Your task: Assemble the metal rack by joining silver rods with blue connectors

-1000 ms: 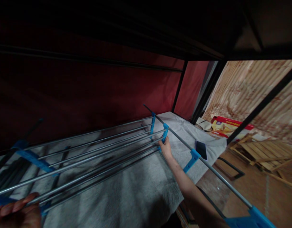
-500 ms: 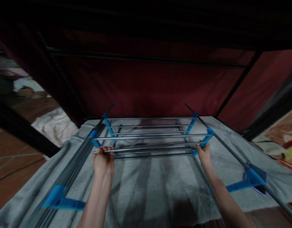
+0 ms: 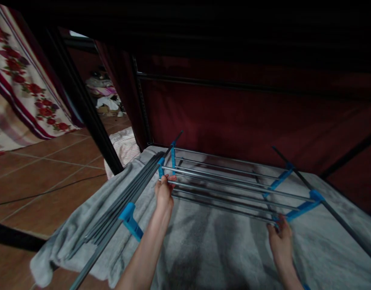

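Note:
A partly assembled rack of grey metal rods and blue plastic brackets lies on a grey blanket (image 3: 200, 241). My left hand (image 3: 164, 193) is closed round the left end of a metal rod (image 3: 209, 187), just below a blue bracket (image 3: 161, 168). At the rack's lower right, my right hand (image 3: 280, 237) pinches the end of another blue bracket (image 3: 303, 209), where a lower rod meets it; the fingertips partly hide that joint. Several rods span between the left and right side poles. Another blue bracket (image 3: 131, 221) sticks out from the left pole, its far side joined to nothing.
A bundle of loose grey tubes (image 3: 127, 193) lies along the blanket's left side. Dark posts (image 3: 82, 100) and a dark red cloth (image 3: 233, 117) enclose the bed. Left are a tiled floor (image 3: 52, 169), a black cable and a floral curtain (image 3: 31, 84).
The view has turned left, bringing in the floral curtain. My right hand has moved from the upper rod's right end down to the lower bracket joint; my left hand stays on its rod.

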A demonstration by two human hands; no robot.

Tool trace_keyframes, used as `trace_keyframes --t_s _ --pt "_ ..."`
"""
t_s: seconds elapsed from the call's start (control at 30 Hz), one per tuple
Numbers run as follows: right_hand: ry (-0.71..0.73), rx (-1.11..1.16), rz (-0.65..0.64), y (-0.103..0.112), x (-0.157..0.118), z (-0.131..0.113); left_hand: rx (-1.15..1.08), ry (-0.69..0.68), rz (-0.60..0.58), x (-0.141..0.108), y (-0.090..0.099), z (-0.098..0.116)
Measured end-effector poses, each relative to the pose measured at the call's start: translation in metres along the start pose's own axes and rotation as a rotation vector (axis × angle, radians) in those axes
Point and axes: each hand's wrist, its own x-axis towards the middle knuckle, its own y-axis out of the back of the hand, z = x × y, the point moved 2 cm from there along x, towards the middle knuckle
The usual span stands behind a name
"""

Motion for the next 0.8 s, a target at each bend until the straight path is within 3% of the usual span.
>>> trace_keyframes --t_s 0.17,0.33,0.47,0.6,0.8 --pt "0.436 0.024 -0.348 -0.060 -0.065 -0.100 0.088 -0.057 -0.052 0.007 0.007 -0.003" --pt "0.769 -0.148 -0.514 -0.117 -0.074 -0.183 0.152 -0.122 -0.044 0.011 0.010 -0.009" --pt "0.949 -0.353 -0.704 -0.160 -0.074 -0.219 0.191 -0.185 -0.047 0.016 0.014 -0.015" --pt "1.031 -0.463 -0.822 -0.196 -0.076 -0.245 0.226 -0.235 -0.078 0.025 0.018 -0.020" --pt "1.056 -0.532 -0.972 -0.225 -0.075 -0.273 0.306 -0.278 -0.136 0.032 0.026 -0.019"
